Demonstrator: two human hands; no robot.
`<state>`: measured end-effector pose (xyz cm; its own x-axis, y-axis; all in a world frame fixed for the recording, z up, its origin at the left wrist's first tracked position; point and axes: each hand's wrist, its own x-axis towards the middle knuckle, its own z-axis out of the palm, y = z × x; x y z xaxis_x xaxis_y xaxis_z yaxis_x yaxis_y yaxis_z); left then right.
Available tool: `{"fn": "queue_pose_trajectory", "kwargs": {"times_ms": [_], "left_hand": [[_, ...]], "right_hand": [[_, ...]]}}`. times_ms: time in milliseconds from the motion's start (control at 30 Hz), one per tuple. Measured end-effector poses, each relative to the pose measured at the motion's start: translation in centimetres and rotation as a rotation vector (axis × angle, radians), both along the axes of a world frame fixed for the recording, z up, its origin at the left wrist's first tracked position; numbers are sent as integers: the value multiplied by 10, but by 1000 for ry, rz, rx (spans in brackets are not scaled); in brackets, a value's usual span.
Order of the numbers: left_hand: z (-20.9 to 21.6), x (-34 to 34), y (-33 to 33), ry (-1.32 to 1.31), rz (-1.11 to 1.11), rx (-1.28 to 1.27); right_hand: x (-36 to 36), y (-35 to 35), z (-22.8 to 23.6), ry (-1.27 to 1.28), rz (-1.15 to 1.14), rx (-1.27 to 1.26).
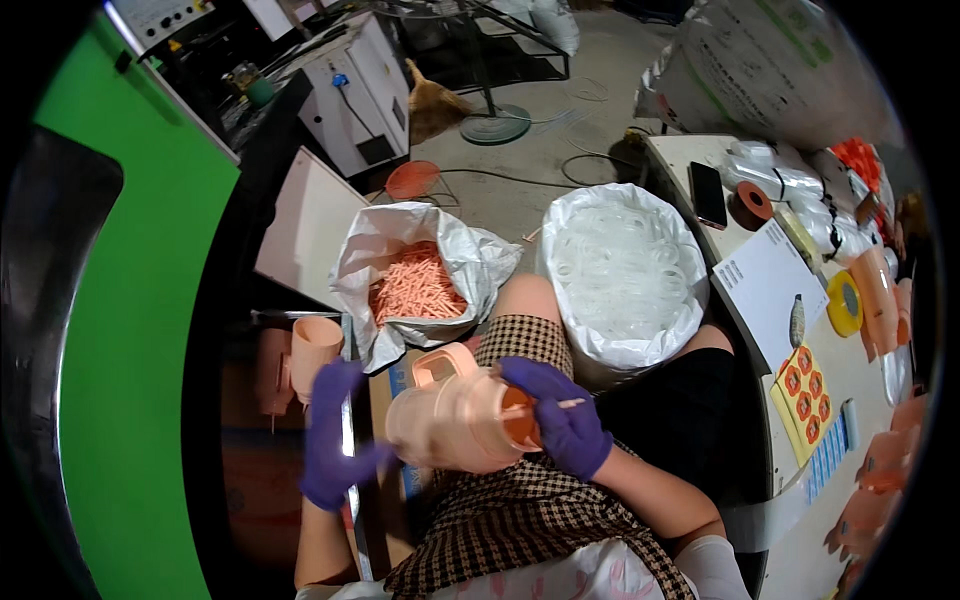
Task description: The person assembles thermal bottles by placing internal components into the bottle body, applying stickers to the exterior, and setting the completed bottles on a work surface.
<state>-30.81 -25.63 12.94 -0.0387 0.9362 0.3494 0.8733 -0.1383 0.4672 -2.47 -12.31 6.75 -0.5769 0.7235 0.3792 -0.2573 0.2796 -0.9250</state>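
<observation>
A peach plastic jug with a loop handle lies tilted above my lap, its round orange-toned end facing right; motion blurs it slightly. My right hand, in a purple glove, is closed at that end. A thin peach pin pokes out between its fingers. To the left of the jug, my left hand, also gloved in purple, is open with thumb and fingers apart. Its thumb comes close to the jug's side; whether they touch is unclear. Beyond that hand stands another peach plastic piece, shaped like a cup.
In front of me are a white sack of peach pins and a white-lined container of clear rings. The table at right holds a phone, tape roll, sticker sheet and peach parts.
</observation>
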Motion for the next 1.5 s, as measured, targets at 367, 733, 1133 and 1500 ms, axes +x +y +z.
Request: {"fn": "queue_pose_trajectory", "kwargs": {"times_ms": [367,733,1133,1500], "left_hand": [[-51,71,27,-30,-38,61],[-65,84,40,98,-180,246],[-53,10,118,-154,43,257],[-74,-16,124,-41,35,352]], "right_hand": [[-4,-15,-11,-206,-150,676],[-18,-32,-54,-731,64,442],[-41,51,1,-382,-60,726],[71,211,-58,-1668,-607,193]]}}
